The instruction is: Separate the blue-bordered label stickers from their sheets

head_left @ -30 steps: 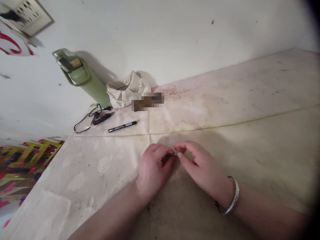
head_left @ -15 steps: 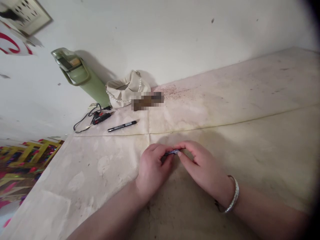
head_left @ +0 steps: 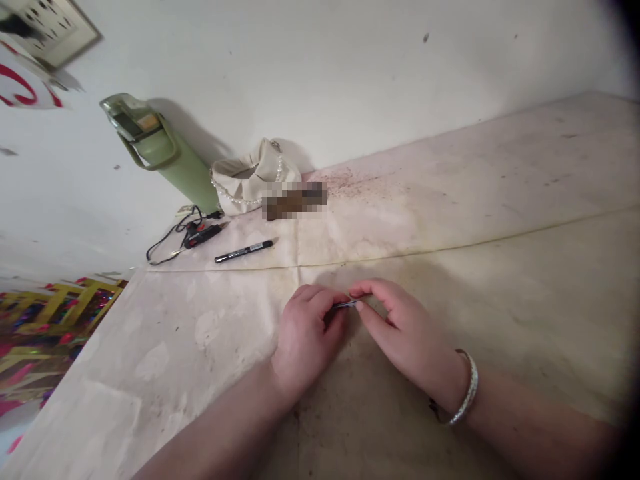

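Observation:
Over the middle of the table, my left hand [head_left: 306, 340] is closed on a thin, flat, dark piece with a pale edge [head_left: 344, 305]. It shows almost edge-on between the thumb and fingers, and most of it is hidden, so its kind is unclear. My right hand [head_left: 417, 337], a silvery bangle at its wrist, pinches the right end of the same piece between thumb and index finger. The two hands' fingertips nearly meet there. Ahead and to the left lies a black pen or marker [head_left: 244, 251], apart from both hands.
A cream pouch with pearl beads [head_left: 240, 175] stands by the wall, a blurred-out brown item [head_left: 293, 202] before it. Left of it are a green bottle [head_left: 173, 157] and a black corded tool [head_left: 200, 235]. The pale cover [head_left: 210, 373] has a crease.
Layers visible at the thin piece's edge earlier now look like one narrow line. Both hands stay in nearly the same place, with only slight finger movement.

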`<state>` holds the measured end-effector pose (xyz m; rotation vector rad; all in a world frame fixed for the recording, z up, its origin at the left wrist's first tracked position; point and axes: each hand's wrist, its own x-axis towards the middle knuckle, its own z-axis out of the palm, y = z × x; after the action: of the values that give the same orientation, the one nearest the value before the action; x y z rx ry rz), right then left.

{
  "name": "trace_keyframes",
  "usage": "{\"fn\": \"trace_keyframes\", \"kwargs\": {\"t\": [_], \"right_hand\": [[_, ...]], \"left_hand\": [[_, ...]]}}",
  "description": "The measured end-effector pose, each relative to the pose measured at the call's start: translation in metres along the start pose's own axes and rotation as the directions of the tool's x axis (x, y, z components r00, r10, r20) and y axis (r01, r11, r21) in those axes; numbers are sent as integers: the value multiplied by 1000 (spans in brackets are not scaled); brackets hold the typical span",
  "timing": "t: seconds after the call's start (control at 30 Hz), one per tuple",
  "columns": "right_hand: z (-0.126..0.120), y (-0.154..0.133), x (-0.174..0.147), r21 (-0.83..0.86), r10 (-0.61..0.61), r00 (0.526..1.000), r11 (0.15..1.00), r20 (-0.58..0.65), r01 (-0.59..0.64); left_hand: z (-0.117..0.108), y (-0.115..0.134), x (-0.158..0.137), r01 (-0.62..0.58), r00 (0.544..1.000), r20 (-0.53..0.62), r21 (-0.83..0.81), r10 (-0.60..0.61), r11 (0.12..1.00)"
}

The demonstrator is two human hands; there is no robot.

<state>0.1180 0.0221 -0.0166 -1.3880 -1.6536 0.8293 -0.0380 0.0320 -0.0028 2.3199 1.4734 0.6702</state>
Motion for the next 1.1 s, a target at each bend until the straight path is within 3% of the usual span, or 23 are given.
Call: {"fn": "trace_keyframes", "kwargs": {"t": [0.13,0.6,0.93,1.1], "right_hand": [[1,0,0,-35,-16,1000,999,18,17],[2,-4,-5,-283,-215,957,922,196,265],[8,2,-10,-468,-269,927,804,263,366],[10,3,-10,-488,-267,927,791,265,368]], "left_hand": [[0,2,1,-29,998,58,59,26,998],[-1,1,2,4,998,61,17,-5,1000],[0,0,2,19,998,54,85,-23,996],[0,1,3,11,998,61,98,-17,995]]}}
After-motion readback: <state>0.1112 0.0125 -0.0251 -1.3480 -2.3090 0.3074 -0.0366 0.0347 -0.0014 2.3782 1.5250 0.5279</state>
